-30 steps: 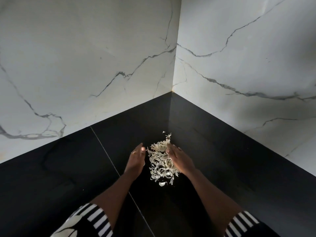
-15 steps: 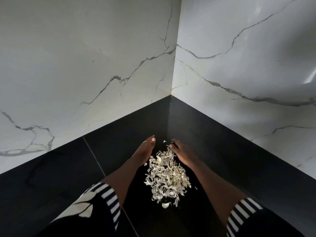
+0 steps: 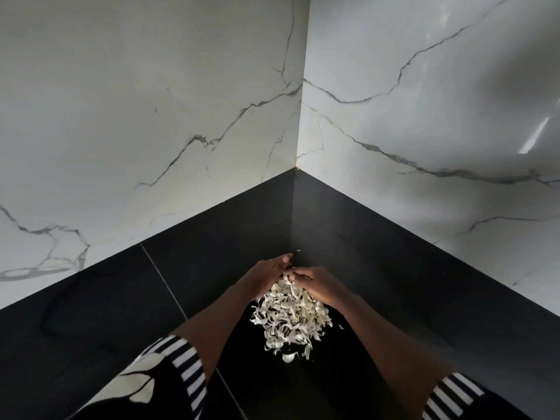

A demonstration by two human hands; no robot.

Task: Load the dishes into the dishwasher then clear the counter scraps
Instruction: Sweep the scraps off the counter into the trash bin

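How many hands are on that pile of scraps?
2. The left hand cups the far left edge of the scraps; the right hand cups the far right edge. Their fingertips converge at the pile's far end. No others show.

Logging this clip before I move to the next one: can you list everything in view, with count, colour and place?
scraps: one pile, pale cream, on the counter between the forearms
stray scrap: one, pale, on the counter just beyond the hands
counter: one, glossy black, fills the lower half
seam: one, thin and pale, runs across the counter left of the pile
walls: two, white marble with grey veins, meet in a corner behind the counter
sleeves: two, black and white stripes, at the bottom edge
left hand: one, at the far end of the pile, touching the scraps
right hand: one, beside it on the pile, fingers curled towards the left hand
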